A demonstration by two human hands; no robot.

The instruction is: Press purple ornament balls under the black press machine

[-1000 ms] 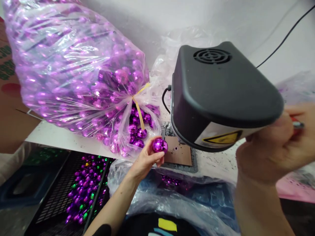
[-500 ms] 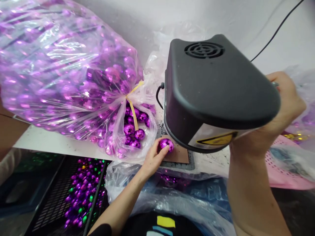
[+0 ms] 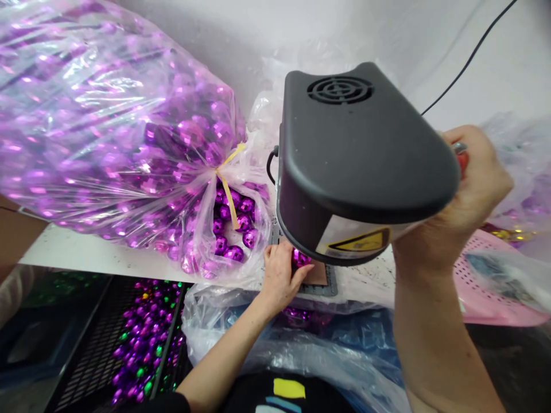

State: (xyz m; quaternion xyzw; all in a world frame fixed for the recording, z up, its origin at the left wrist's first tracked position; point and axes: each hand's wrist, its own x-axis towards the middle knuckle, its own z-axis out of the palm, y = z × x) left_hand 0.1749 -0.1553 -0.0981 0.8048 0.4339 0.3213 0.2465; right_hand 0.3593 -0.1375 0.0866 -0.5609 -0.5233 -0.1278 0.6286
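Observation:
My left hand has its fingers around a shiny purple faceted ball, at the front lower edge of a black machine. The ball is over a brown board on a dark grey base, and the machine's housing covers part of it. On the housing's right side, my right hand is closed on a handle with a red part showing between the fingers. The housing hides some of that grip. A yellow warning label is on the machine's front.
Left of the machine lies a large clear bag of purple balls, tied with yellow ribbon, its mouth open beside my left hand. A black crate holds small purple and green balls. At right sits a pink perforated basket.
My left hand has moved right with the purple ball, bringing it closer under the machine. Loose balls at the bag mouth have shifted. The red handle part now shows in my right hand.

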